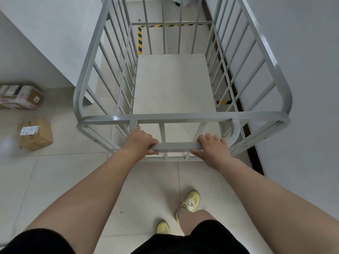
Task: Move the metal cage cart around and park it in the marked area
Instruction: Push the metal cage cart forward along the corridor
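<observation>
Fingers of both hands are clenched over the flat push bar [177,146] at the near end of the metal cage cart [183,117]: the left hand [140,141] grips its left end, the right hand [212,147] its right end, thumbs tucked beneath. This bar looks like the right hold, since a wide grip there gives steering leverage.

Built of painted steel tube and bars with a pale, empty deck [173,83], the cart will probably feel rigid and moderately heavy, rolling easily on the smooth tiled floor [55,173] but slow to stop; its wheels are hidden.

It stands in a narrow passage with its front reaching over the yellow-and-black floor tape [140,40], whose corner shows through the bars; another strip [222,102] shows at the right. Room is tight: the right wall [302,70] and its dark skirting [254,156] run just beside the cart, and a white wall corner [86,96] sits near its left side. Two cardboard boxes [34,133] lie well apart to the left, where the floor is open.
</observation>
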A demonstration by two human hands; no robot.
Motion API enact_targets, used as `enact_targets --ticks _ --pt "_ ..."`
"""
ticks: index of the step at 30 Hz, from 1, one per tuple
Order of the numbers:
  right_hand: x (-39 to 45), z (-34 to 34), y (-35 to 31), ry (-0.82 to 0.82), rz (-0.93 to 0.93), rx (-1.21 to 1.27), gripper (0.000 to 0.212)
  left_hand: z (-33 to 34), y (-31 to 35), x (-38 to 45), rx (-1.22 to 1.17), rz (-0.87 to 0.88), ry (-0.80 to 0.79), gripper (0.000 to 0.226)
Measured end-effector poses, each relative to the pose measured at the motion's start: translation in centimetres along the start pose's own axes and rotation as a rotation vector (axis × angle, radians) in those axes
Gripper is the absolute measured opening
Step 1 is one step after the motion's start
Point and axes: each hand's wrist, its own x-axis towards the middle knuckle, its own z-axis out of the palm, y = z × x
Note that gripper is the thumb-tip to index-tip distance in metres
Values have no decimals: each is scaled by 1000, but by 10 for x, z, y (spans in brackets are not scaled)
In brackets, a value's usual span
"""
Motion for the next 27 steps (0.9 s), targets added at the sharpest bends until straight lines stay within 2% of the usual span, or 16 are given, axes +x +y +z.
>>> enact_targets --ticks 3,6,8,12,27 --pt "39 -23 13 -180 29 -33 58 2 -14 25 -65 -43 46 35" --pt "72 -50 36 -314 33 -261 67 -9 -9 47 -187 -180 -1 42" --pt "88 -55 50 -297 24 -333 69 -16 -8 64 -248 -233 1 49" --pt "112 -58 57 -230 40 -295 70 -24 -20 93 -222 -243 24 57" --pt "175 -84 25 -157 49 -262 67 -45 -90 135 -196 -204 30 58"
